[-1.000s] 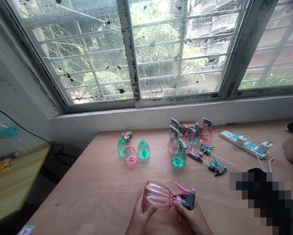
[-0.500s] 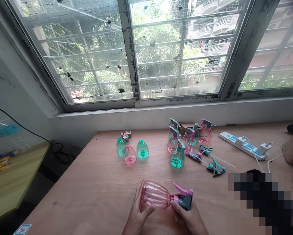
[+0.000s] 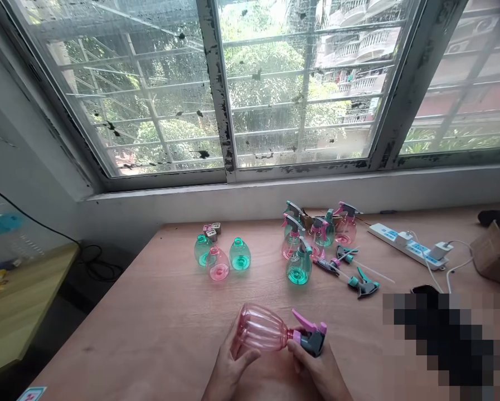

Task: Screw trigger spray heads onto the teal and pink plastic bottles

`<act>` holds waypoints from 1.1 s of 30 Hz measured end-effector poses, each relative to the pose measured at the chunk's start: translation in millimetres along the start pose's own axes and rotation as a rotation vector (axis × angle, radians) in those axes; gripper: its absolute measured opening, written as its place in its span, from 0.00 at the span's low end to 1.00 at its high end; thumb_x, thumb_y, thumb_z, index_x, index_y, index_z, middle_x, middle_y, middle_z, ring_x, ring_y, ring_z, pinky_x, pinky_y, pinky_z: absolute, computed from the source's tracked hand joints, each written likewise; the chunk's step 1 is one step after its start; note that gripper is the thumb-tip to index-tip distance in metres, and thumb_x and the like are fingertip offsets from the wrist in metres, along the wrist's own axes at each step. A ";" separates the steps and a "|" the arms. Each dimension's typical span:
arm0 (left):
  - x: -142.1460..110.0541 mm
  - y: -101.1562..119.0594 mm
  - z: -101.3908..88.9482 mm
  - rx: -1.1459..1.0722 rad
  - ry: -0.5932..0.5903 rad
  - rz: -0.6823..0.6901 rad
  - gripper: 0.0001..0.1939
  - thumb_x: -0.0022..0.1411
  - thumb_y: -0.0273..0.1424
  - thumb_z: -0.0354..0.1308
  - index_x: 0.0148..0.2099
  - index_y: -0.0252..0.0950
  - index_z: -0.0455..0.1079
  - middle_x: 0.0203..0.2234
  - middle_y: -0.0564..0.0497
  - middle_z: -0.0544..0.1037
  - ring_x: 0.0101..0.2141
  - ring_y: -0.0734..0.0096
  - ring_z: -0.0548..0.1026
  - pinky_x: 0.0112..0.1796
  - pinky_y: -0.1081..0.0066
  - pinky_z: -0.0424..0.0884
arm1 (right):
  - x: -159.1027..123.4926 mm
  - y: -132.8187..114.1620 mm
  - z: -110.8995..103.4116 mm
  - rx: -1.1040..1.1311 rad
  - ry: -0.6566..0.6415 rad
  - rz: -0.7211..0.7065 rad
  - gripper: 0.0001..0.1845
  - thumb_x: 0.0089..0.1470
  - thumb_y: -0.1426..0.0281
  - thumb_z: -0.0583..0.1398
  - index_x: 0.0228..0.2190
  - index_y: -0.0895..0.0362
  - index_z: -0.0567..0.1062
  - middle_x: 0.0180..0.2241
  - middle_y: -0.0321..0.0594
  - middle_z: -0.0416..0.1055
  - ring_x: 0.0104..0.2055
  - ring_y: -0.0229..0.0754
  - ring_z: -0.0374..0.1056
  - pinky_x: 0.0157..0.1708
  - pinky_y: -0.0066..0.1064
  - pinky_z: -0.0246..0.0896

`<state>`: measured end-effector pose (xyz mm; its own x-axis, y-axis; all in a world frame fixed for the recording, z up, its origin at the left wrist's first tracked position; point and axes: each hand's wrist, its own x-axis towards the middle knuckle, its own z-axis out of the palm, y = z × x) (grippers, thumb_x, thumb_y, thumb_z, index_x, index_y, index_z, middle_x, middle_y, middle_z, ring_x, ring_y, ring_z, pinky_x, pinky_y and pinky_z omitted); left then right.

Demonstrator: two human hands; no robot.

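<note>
A clear pink spray bottle [image 3: 261, 329] lies on its side between my hands, near the table's front edge. My left hand [image 3: 233, 359] is closed around its base at the left end. At the neck, my right hand [image 3: 314, 362] grips the dark grey and pink trigger spray head [image 3: 311, 337], thumb against the collar. The head sits at the bottle's mouth; how tightly it is screwed on I cannot tell. Beyond my hands stand a headless pink bottle [image 3: 218, 264] and two headless green bottles, one of them the right-hand green bottle [image 3: 240, 255].
Several bottles with heads, including a green spray bottle [image 3: 299, 267], stand at the back. Loose trigger heads, one a teal spray head [image 3: 363, 284], lie beside them. A white power strip [image 3: 406, 246] with cables and a cardboard box [image 3: 496, 253] are at the right. Small cubes [image 3: 211, 231] sit back left.
The view has shifted slightly. Both hands keep hold of the pink bottle and its spray head, with little visible movement between them.
</note>
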<state>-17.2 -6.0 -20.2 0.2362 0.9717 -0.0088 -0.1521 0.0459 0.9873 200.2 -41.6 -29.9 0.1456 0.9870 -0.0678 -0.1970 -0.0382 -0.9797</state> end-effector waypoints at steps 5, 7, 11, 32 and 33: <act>-1.4 -4.3 -0.4 0.045 -0.008 0.024 0.43 0.54 0.36 0.71 0.68 0.49 0.57 0.68 0.48 0.59 0.67 0.49 0.56 0.65 0.52 0.54 | 1.0 -1.8 0.1 0.039 -0.005 -0.001 0.22 0.51 0.51 0.66 0.35 0.57 0.71 0.16 0.30 0.67 0.16 0.36 0.61 0.17 0.28 0.55; -0.4 -5.9 -1.3 0.023 -0.013 0.040 0.45 0.53 0.39 0.72 0.69 0.49 0.55 0.68 0.48 0.59 0.67 0.48 0.56 0.65 0.52 0.55 | 0.2 -1.5 -0.4 0.024 -0.015 -0.001 0.23 0.50 0.52 0.67 0.36 0.57 0.72 0.16 0.30 0.67 0.16 0.37 0.61 0.18 0.28 0.55; 1.5 0.2 -0.2 -0.007 -0.047 0.034 0.42 0.54 0.42 0.70 0.67 0.45 0.59 0.67 0.45 0.62 0.66 0.46 0.59 0.65 0.50 0.55 | -1.5 -1.3 -1.3 -0.018 -0.049 0.004 0.22 0.50 0.53 0.68 0.37 0.58 0.74 0.15 0.31 0.68 0.18 0.38 0.62 0.20 0.30 0.58; -4.4 4.6 1.3 0.154 -0.022 -0.024 0.49 0.53 0.38 0.72 0.71 0.49 0.50 0.69 0.49 0.58 0.67 0.49 0.54 0.67 0.52 0.49 | -2.9 -9.2 0.9 0.119 0.051 0.040 0.23 0.48 0.54 0.69 0.37 0.58 0.72 0.19 0.33 0.72 0.17 0.35 0.62 0.17 0.26 0.57; -4.9 3.6 0.9 0.163 -0.018 -0.015 0.49 0.53 0.38 0.72 0.71 0.49 0.50 0.69 0.49 0.56 0.68 0.49 0.54 0.67 0.52 0.49 | -3.0 -9.0 1.1 0.118 0.057 0.035 0.23 0.48 0.54 0.70 0.36 0.58 0.72 0.18 0.32 0.71 0.16 0.35 0.61 0.17 0.26 0.56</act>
<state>-18.0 -10.8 -16.5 0.2549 0.9667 -0.0225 0.0087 0.0210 0.9997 200.4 -44.0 -20.6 0.1910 0.9748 -0.1155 -0.3153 -0.0506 -0.9477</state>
